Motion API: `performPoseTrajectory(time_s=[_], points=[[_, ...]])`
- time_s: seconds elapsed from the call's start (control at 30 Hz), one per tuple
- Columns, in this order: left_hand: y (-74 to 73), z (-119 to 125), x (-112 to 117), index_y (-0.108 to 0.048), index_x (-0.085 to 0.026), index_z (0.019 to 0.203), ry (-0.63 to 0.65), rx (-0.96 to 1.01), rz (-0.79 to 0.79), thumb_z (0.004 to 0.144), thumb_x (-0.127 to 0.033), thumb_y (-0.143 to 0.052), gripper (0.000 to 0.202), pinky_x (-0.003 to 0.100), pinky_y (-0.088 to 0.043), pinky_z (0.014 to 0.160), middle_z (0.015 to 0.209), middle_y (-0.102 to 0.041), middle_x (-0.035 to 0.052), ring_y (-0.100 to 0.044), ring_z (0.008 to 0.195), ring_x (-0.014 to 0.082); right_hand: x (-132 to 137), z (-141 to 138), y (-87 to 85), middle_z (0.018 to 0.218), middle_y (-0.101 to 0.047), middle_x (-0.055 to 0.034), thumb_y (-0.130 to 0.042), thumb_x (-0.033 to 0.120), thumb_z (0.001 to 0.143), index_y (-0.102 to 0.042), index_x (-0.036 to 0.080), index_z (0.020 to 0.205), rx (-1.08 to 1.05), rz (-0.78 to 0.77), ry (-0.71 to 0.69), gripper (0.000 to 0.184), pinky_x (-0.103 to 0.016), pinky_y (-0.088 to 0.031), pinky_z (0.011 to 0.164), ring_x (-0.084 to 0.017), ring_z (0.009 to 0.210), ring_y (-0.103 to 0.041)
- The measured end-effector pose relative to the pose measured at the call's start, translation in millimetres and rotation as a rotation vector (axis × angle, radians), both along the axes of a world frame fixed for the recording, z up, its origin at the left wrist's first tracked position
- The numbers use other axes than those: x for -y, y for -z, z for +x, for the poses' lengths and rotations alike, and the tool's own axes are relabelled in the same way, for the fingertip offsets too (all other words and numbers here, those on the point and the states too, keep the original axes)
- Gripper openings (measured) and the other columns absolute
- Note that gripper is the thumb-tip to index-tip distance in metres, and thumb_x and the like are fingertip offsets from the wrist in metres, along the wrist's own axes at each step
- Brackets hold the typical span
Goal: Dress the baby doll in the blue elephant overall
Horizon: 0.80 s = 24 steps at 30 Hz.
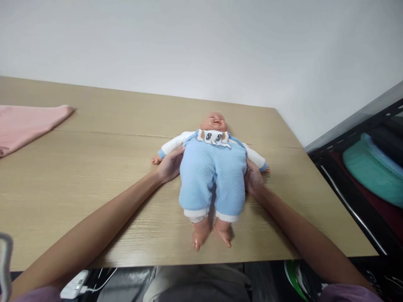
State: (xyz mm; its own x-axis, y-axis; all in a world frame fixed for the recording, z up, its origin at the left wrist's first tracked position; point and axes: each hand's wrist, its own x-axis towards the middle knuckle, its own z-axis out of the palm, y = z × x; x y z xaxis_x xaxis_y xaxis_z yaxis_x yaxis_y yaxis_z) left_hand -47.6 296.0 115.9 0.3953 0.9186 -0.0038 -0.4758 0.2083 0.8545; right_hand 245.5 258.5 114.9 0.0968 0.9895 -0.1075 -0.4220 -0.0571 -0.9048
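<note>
A baby doll [213,167] lies on its back on the wooden table [94,167], head away from me and bare feet toward me. It wears a fuzzy light-blue overall [214,176] over a white top with blue cuffs. My left hand [170,165] is pressed against the doll's side under its arm, fingers curled round the torso. On the opposite side, my right hand [252,178] grips the torso the same way. The fingertips of both hands are hidden behind the doll.
A folded pink cloth [28,124] lies at the table's far left. A dark shelf rack [371,176] with a teal fabric item [371,174] stands to the right. A white device with a cable [75,285] hangs below the table's near edge.
</note>
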Motion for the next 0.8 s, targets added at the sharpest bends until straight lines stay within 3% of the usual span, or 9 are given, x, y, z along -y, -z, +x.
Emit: performPoseTrajectory(time_s=[0.1, 0.27, 0.47, 0.63, 0.8], points=[[3.2, -1, -2, -0.078, -0.022, 0.115, -0.002, -0.011, 0.017, 0.091, -0.047, -0.079, 0.035, 0.057, -0.052, 0.121, 0.125, -0.083, 0.0083, -0.068, 0.138, 0.0428, 0, 2, 0.8, 0.084, -0.081, 0.0008, -0.082, 0.05, 0.075, -0.07, 0.03, 0.087, -0.038, -0.082, -0.05, 0.026, -0.043, -0.067, 0.099, -0.03, 0.115, -0.078], [8.0, -7, -8, -0.079, -0.02, 0.109, 0.0, -0.057, 0.03, 0.086, -0.045, -0.08, 0.034, 0.056, -0.051, 0.121, 0.124, -0.084, 0.0084, -0.068, 0.137, 0.0425, 1, 3, 1.1, 0.077, -0.076, 0.002, -0.08, 0.041, 0.072, -0.062, 0.03, 0.081, -0.043, -0.064, -0.031, 0.023, -0.041, -0.067, 0.094, -0.03, 0.111, -0.077], [-6.1, -5, -4, -0.077, -0.022, 0.112, -0.074, -0.065, 0.072, 0.09, -0.057, -0.08, 0.041, 0.054, -0.054, 0.115, 0.118, -0.083, 0.0094, -0.068, 0.135, 0.042, 1, -3, -5.5, 0.091, -0.08, -0.0003, -0.073, 0.043, 0.075, -0.066, 0.029, 0.088, -0.032, -0.004, -0.036, 0.02, -0.044, -0.065, 0.099, -0.03, 0.114, -0.076], [-6.4, -2, -2, -0.072, -0.023, 0.104, -0.198, -0.086, 0.138, 0.088, -0.048, -0.086, 0.033, 0.043, -0.055, 0.102, 0.107, -0.077, 0.007, -0.071, 0.113, 0.0314, 0, -1, -6.1, 0.107, -0.08, 0.0011, -0.076, 0.039, 0.076, -0.07, 0.03, 0.098, 0.042, 0.12, -0.01, 0.025, -0.039, -0.06, 0.107, -0.025, 0.117, -0.074], [0.8, -4, -5, -0.072, -0.022, 0.103, -0.21, -0.156, 0.152, 0.092, -0.049, -0.086, 0.033, 0.032, -0.051, 0.083, 0.095, -0.067, 0.0024, -0.062, 0.088, 0.021, -3, 7, 4.7, 0.101, -0.076, 0.003, -0.081, 0.042, 0.084, -0.074, 0.028, 0.098, 0.159, 0.198, -0.032, 0.021, -0.032, -0.058, 0.106, -0.021, 0.104, -0.072]])
